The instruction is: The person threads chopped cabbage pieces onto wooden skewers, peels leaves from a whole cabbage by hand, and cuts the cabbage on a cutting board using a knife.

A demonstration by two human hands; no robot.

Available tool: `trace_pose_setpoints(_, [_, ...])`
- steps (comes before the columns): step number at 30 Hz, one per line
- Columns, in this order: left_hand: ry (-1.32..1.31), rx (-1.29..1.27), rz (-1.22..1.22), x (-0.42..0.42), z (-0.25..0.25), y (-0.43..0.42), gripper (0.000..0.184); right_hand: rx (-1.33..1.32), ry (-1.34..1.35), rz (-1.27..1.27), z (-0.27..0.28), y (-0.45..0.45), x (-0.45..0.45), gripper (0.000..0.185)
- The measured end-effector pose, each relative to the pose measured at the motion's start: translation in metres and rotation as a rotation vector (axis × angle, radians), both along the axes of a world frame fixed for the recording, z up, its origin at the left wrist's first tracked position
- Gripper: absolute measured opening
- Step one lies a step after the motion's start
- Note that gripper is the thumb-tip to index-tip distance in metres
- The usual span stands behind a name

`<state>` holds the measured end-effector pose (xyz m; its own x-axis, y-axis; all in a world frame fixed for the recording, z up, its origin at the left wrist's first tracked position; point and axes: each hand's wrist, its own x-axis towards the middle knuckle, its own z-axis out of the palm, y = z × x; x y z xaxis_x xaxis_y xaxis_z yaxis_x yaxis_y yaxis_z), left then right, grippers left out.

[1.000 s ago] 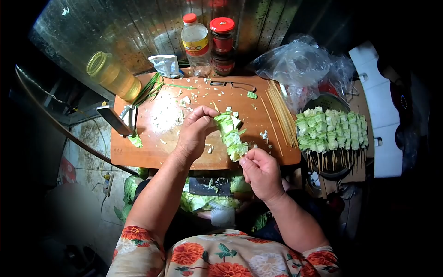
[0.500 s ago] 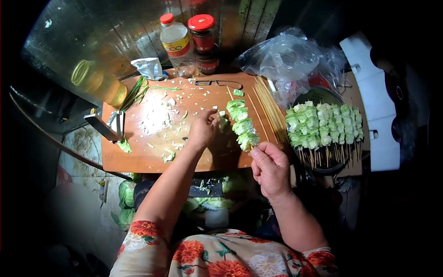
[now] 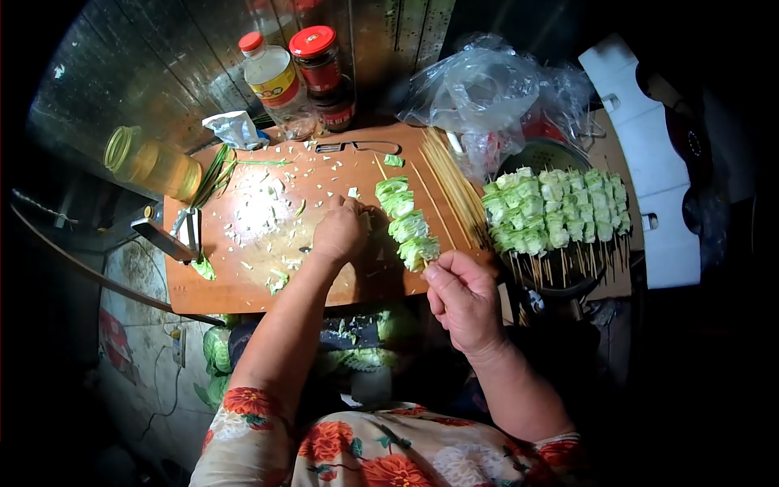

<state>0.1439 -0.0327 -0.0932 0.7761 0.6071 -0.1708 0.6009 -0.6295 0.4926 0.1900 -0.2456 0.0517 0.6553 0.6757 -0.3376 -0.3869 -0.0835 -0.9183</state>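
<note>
My right hand point(image 3: 464, 296) pinches the lower end of a bamboo skewer between thumb and bent fingers. Three bunches of folded green cabbage leaf point(image 3: 408, 226) sit along that skewer, which slants up and left with its bare tip over the board. To its left, my left hand point(image 3: 341, 230) is low over the wooden cutting board point(image 3: 243, 296), back upward and fingers curled together. Whatever its fingertips hold is hidden. A small cabbage scrap point(image 3: 353, 192) lies by the fingers, and another green piece point(image 3: 393, 161) is near the skewer's tip.
Loose bamboo skewers point(image 3: 454, 191) lie along the board's right side. Finished cabbage skewers point(image 3: 560, 211) rest on a dark pot at right. A cleaver point(image 3: 166, 235), oil jar point(image 3: 154, 166), bottle point(image 3: 276, 85), red-lidded jars point(image 3: 318, 61) and plastic bag point(image 3: 495, 89) ring the board.
The view has shifted, so the board and things around it appear further left. My left hand's fingers have curled down more toward the board. My right hand keeps its grip on the cabbage skewer.
</note>
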Motion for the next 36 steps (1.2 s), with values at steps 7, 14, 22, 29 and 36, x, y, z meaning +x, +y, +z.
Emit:
trace_pose_setpoints(7, [-0.453, -0.989, 0.381, -0.018, 0.019, 0.017, 0.005, -0.019, 0.014, 0.086, -0.006, 0.003, -0.009, 0.011])
trace_pose_setpoints(14, [-0.956, -1.466, 0.622, -0.054, 0.064, 0.036, 0.029, -0.065, -0.055, 0.266, -0.016, 0.013, -0.025, 0.009])
trace_pose_setpoints(22, [-1.028, -1.518, 0.753, -0.090, 0.075, 0.050, 0.035, -0.033, -0.057, 0.341, -0.018, 0.028, -0.041, 0.012])
trace_pose_setpoints(29, [-1.046, -1.460, 0.736, -0.107, 0.080, 0.055, 0.028, 0.001, -0.019, 0.398, -0.015, 0.037, -0.051, 0.009])
trace_pose_setpoints(36, [-1.081, -1.256, 0.607, -0.107, 0.093, 0.048, 0.020, -0.016, -0.046, 0.379, -0.014, 0.040, -0.056, 0.009])
